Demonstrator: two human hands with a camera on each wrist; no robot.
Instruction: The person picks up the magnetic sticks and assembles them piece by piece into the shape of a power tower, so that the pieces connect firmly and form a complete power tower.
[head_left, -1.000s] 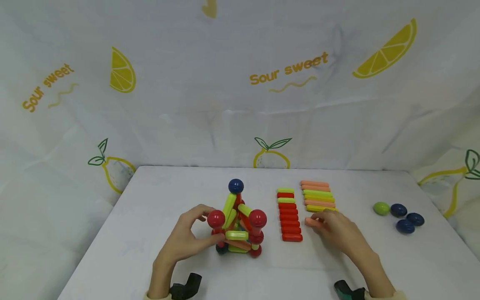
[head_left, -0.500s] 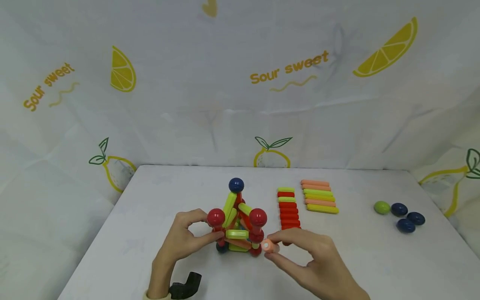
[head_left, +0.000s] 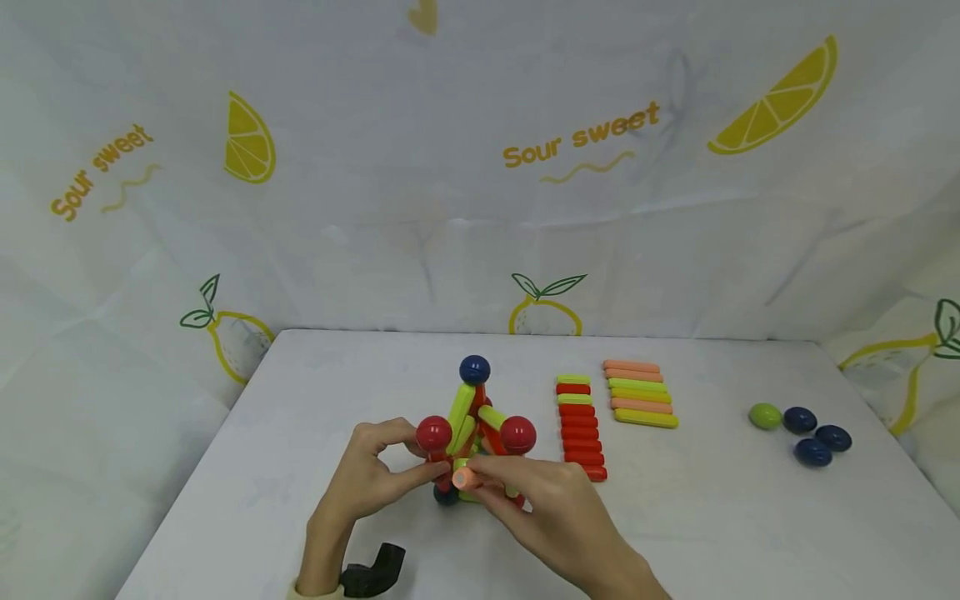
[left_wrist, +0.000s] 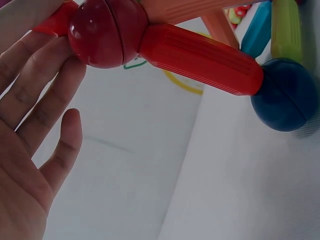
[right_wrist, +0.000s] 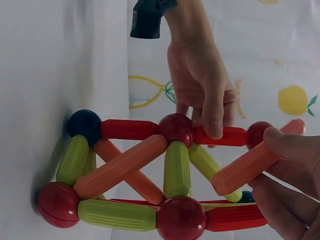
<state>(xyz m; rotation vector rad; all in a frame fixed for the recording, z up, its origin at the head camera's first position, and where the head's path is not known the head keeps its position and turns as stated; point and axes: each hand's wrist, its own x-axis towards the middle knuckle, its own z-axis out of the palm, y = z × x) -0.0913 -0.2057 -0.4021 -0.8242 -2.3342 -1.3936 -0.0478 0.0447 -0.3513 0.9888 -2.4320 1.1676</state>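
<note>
Fingers of left hand (head_left: 367, 483) pinched a red rod on the stick-and-ball structure (head_left: 476, 433) at counter (head_left: 300, 392) centre. Right hand (head_left: 551, 517), just beside it, gripped a peach stick (head_left: 467, 477) w/ thumb & fingers, its end against the structure's front. Further right lay sorted sticks (head_left: 611, 408), then loose balls (head_left: 798, 432).

Head high, far; wrists close; shared structure (head_left: 474, 437).
</note>
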